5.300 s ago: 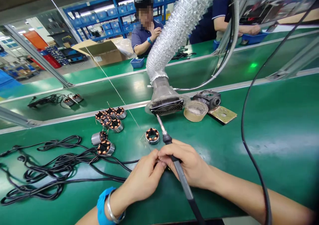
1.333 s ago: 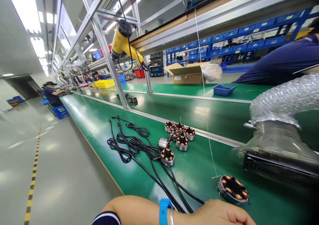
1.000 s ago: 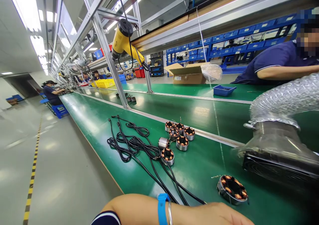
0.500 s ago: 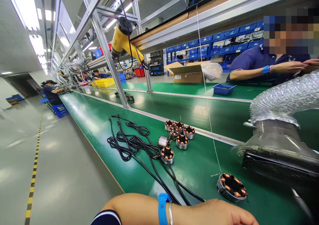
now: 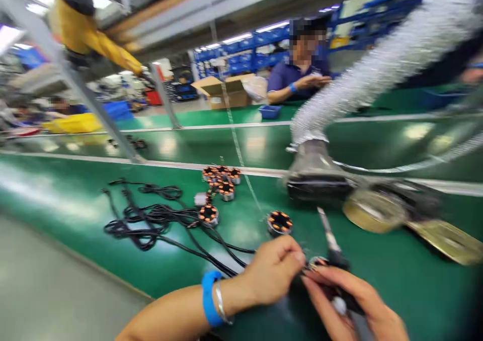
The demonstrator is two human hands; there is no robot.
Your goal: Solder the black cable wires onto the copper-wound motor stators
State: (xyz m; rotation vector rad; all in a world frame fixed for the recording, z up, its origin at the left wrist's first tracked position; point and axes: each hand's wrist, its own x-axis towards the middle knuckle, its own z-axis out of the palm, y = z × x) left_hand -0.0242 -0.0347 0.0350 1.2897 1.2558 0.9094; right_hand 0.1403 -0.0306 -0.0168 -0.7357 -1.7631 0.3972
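Observation:
The picture is motion-blurred. My left hand (image 5: 271, 273), with a blue wristband and a bangle, pinches at the edge of a small copper-wound stator (image 5: 317, 263) low on the green belt. My right hand (image 5: 350, 301) grips a soldering iron (image 5: 329, 239), whose tip points up and away just above that stator. Another stator (image 5: 279, 222) lies alone a little beyond my left fingers. A cluster of several stators (image 5: 222, 180) sits farther back to the left.
Tangled black cables (image 5: 151, 220) lie at the left. A fume hood on a silver hose (image 5: 317, 177) stands behind the iron, with a round tub (image 5: 372, 207) and a brass plate (image 5: 449, 240) to its right. A co-worker (image 5: 298, 74) sits across the line by a blue tray (image 5: 269, 111).
The view has swung right and down from looking along the line. My right hand with the soldering iron is back in sight, and my left fingers now pinch at a stator.

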